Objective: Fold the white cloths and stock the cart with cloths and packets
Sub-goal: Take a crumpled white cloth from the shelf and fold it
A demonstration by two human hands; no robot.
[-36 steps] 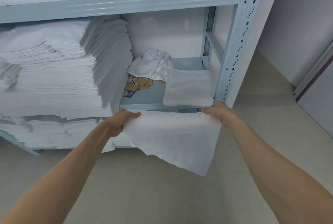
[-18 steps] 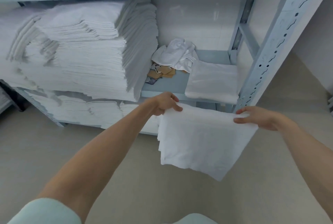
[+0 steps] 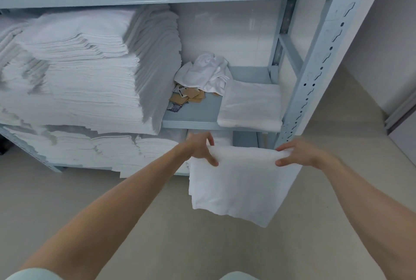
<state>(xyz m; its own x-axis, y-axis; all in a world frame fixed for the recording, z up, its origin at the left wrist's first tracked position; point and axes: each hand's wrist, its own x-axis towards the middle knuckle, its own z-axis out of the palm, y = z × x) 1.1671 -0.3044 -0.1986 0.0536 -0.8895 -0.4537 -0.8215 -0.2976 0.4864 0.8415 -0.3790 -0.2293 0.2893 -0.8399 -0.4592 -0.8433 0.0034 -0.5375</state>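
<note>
Both hands are out in front of the metal rack (image 3: 315, 72), holding one white cloth (image 3: 238, 185) up by its top edge. Left hand (image 3: 200, 148) pinches the left corner, thumb over the front; right hand (image 3: 299, 152) grips the right corner w/ fingers curled over the fold. Cloth hangs free below them, just in front of the lower shelf, not resting on anything.

Vs a sec ago it's narrower and thicker: hands have come closer together and the cloth now looks doubled, bottom edge layered. So one fold seems done, prob. another to go before it's stack-ready.

On the middle shelf right behind: a folded cloth (image 3: 249, 104) lying flat at the right end, a crumpled cloth (image 3: 204, 74) still unfolded beside it, and brown packets (image 3: 189, 99) tucked under that heap. Big stacks of folded linen (image 3: 90, 72) fill the left side. No cart in sight, so stocking hasn't started as far as I can tell.
</note>
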